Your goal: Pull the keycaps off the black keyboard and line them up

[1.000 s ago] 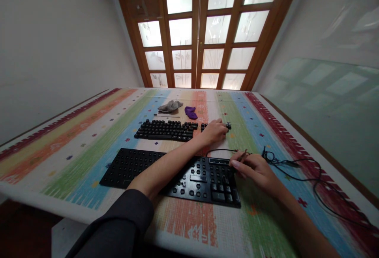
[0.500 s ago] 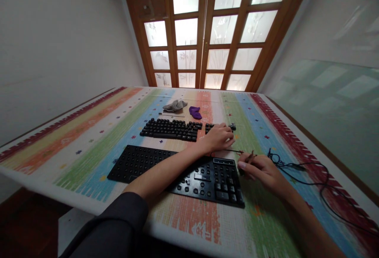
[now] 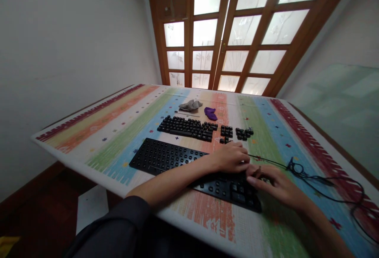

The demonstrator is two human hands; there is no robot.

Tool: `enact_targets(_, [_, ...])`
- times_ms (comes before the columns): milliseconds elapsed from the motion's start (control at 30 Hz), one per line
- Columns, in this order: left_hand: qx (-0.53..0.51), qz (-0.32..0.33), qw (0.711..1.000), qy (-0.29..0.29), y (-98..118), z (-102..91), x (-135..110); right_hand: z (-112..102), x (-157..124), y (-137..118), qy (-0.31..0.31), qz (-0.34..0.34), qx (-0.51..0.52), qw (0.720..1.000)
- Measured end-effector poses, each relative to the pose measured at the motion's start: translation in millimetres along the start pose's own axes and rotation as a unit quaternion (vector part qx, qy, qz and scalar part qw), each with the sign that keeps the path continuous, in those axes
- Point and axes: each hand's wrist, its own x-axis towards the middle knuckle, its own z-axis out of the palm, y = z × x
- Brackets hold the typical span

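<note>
A black keyboard point(image 3: 166, 156) lies on the table, most of its keycaps off and a few still on at its lower right. My left hand point(image 3: 232, 158) reaches across over the keyboard's right part, fingers curled; what they hold, if anything, is hidden. My right hand point(image 3: 274, 181) is closed around a small brownish tool point(image 3: 258, 172) at the keyboard's right end. The fingertips of both hands meet or nearly meet. Loose black keycaps point(image 3: 188, 127) stand in rows behind the keyboard, with smaller groups of keycaps point(image 3: 244, 133) to their right.
A grey cloth point(image 3: 191, 105), a thin stick-like tool point(image 3: 188, 114) and a purple cloth point(image 3: 211, 113) lie farther back. The black cable point(image 3: 319, 179) runs loosely over the right side. A striped tablecloth point(image 3: 115, 131) covers the table. Wooden glazed doors point(image 3: 217, 52) stand behind.
My left hand has drawn back from the loose keycaps to the keyboard, beside my right hand. More loose keycaps now show. The whole view has shifted, with things appearing farther right.
</note>
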Motion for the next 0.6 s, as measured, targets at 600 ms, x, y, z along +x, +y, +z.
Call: enact_targets(600, [-0.194, -0.037, 0.980, -0.023, 3, -11.6, -7, 0, 4, 19, 0.157, 0.171, 0.174, 0.957])
